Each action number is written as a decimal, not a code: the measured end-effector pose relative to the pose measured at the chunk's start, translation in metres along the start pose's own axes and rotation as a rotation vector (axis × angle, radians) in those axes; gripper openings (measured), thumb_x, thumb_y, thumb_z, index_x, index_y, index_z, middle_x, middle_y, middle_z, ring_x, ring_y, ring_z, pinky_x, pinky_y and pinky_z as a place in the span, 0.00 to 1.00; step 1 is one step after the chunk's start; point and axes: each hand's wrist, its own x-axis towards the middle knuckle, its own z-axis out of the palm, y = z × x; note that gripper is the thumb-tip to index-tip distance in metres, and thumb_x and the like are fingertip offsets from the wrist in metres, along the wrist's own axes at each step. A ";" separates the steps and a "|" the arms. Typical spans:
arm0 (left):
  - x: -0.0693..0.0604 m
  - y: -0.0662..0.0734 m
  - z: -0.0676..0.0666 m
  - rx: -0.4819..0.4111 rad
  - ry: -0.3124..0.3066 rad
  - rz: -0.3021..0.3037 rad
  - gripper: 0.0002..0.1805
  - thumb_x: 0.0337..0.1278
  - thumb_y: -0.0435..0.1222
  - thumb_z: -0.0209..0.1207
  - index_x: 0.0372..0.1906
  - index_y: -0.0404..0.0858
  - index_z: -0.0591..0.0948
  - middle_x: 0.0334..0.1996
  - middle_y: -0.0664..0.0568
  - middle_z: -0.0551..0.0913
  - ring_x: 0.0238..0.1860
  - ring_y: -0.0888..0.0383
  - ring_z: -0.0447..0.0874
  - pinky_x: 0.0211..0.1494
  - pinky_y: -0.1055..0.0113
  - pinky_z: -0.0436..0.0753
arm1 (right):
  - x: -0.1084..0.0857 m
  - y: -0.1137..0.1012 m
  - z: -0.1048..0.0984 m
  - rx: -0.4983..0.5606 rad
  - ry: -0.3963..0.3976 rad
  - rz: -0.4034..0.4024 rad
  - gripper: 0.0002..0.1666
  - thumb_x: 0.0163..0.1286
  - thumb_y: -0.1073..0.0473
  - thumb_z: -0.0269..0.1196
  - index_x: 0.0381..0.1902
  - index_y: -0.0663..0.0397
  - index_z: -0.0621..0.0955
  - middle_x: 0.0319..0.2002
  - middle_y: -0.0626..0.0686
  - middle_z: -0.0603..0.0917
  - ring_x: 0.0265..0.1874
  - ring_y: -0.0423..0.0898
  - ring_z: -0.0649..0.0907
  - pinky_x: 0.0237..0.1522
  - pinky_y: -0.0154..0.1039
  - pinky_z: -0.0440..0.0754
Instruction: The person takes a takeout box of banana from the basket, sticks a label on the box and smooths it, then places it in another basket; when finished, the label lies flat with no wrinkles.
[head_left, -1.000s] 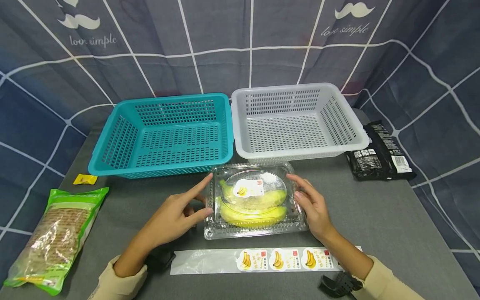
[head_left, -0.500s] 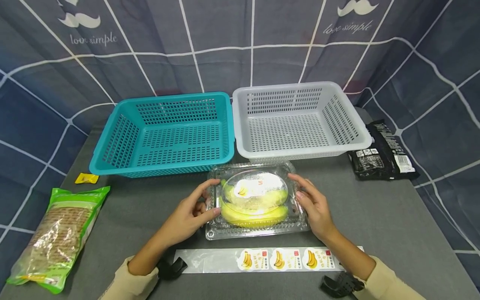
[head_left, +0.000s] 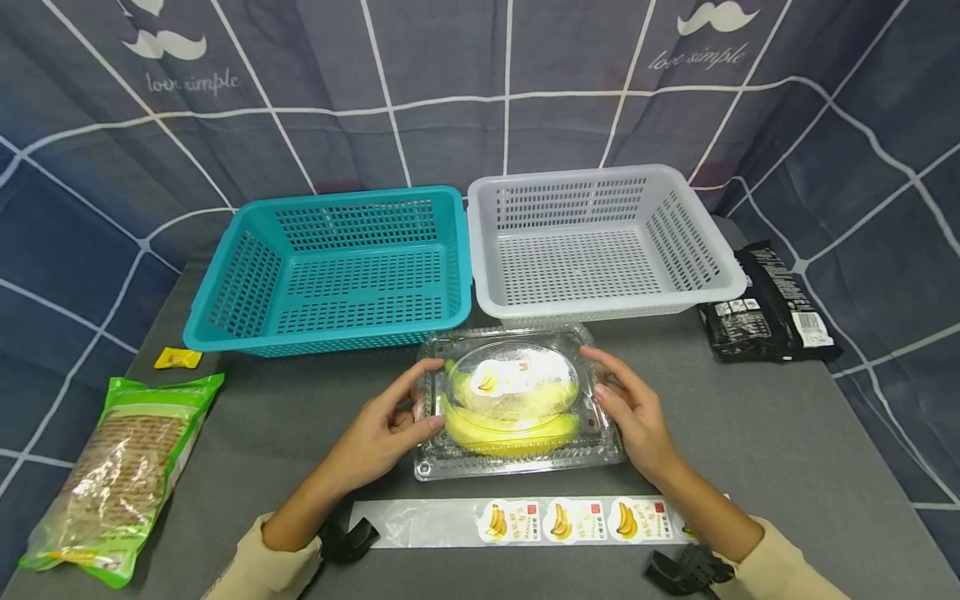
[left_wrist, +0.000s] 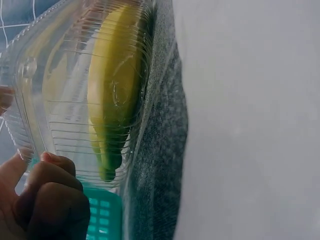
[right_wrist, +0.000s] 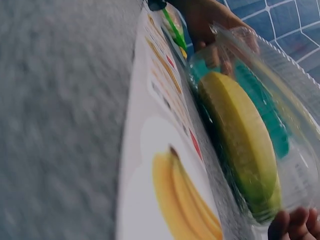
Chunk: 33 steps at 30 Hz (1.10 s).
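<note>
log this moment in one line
clear box: bananas inside, sticker on top; left hand: holds left side; right hand: holds right side

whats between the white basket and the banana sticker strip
The clear container with bananas inside, and the right hand at its right side; the head view shows this.

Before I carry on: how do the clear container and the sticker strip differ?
The clear container is boxy and see-through, with bananas inside; the sticker strip is long, flat and pale. The container sits between the left hand and the right hand; the strip lies on the table, the right forearm crossing over it. Both bear banana pictures.
</note>
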 end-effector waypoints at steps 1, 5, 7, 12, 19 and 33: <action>0.000 0.000 0.001 -0.004 0.000 0.001 0.36 0.69 0.36 0.65 0.77 0.52 0.65 0.36 0.43 0.68 0.16 0.66 0.52 0.17 0.69 0.60 | 0.000 -0.002 -0.002 -0.015 -0.009 0.027 0.28 0.74 0.77 0.48 0.71 0.71 0.70 0.64 0.55 0.76 0.29 0.37 0.72 0.24 0.35 0.70; 0.001 0.000 0.003 -0.017 0.002 -0.001 0.36 0.69 0.36 0.65 0.77 0.50 0.65 0.37 0.42 0.68 0.16 0.67 0.52 0.18 0.70 0.60 | 0.002 -0.010 -0.010 -0.094 -0.051 0.131 0.31 0.76 0.74 0.50 0.75 0.63 0.66 0.53 0.57 0.74 0.30 0.39 0.75 0.28 0.35 0.73; 0.001 0.000 0.004 -0.020 0.006 -0.001 0.36 0.69 0.37 0.65 0.77 0.49 0.65 0.37 0.42 0.68 0.16 0.67 0.52 0.17 0.70 0.60 | 0.005 -0.012 -0.015 -0.088 -0.061 0.154 0.31 0.77 0.74 0.51 0.76 0.62 0.64 0.46 0.60 0.73 0.23 0.41 0.74 0.26 0.35 0.74; 0.000 0.000 0.004 -0.016 0.008 -0.004 0.36 0.69 0.37 0.65 0.78 0.50 0.64 0.36 0.43 0.68 0.16 0.67 0.53 0.17 0.70 0.60 | 0.011 -0.015 -0.033 0.045 0.007 0.148 0.23 0.78 0.75 0.49 0.69 0.71 0.67 0.41 0.66 0.74 0.22 0.49 0.77 0.23 0.38 0.78; -0.002 0.001 0.002 0.002 0.022 -0.007 0.36 0.68 0.37 0.65 0.77 0.52 0.65 0.37 0.43 0.69 0.16 0.68 0.54 0.17 0.71 0.60 | 0.024 -0.020 -0.060 0.160 0.166 0.088 0.12 0.77 0.75 0.50 0.55 0.77 0.70 0.41 0.60 0.76 0.21 0.49 0.77 0.23 0.38 0.79; 0.000 -0.001 0.003 -0.009 0.015 0.035 0.35 0.69 0.35 0.64 0.77 0.47 0.64 0.35 0.43 0.69 0.16 0.67 0.52 0.17 0.71 0.59 | 0.053 -0.010 -0.075 0.245 0.548 0.106 0.07 0.73 0.74 0.60 0.46 0.64 0.76 0.29 0.59 0.77 0.14 0.46 0.74 0.16 0.34 0.76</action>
